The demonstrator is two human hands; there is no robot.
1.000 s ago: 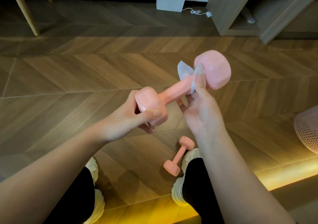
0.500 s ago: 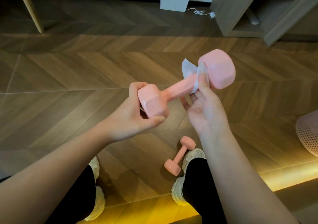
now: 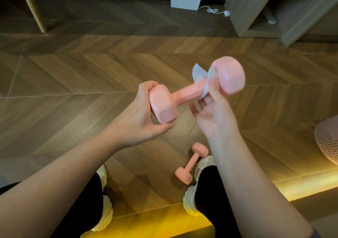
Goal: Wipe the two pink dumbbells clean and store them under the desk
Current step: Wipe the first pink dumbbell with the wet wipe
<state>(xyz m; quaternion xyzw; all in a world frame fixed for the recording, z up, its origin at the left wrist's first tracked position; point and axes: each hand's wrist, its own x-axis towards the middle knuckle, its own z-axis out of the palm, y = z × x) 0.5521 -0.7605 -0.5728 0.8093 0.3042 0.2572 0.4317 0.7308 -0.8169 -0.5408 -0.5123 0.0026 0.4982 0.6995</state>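
Pink dumbbells (image 3: 190, 93); white wipe (image 3: 201, 75); brown chevron floor (image 3: 82, 73).

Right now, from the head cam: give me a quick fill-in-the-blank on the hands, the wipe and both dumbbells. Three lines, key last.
1. The left hand grips the near head of the raised dumbbell, which is ____ in colour.
2. The right hand presses a white wipe round that dumbbell's ____, right beside its far head.
3. The second dumbbell lies on the ____, next to the right shoe.
Missing words: pink; handle; floor.
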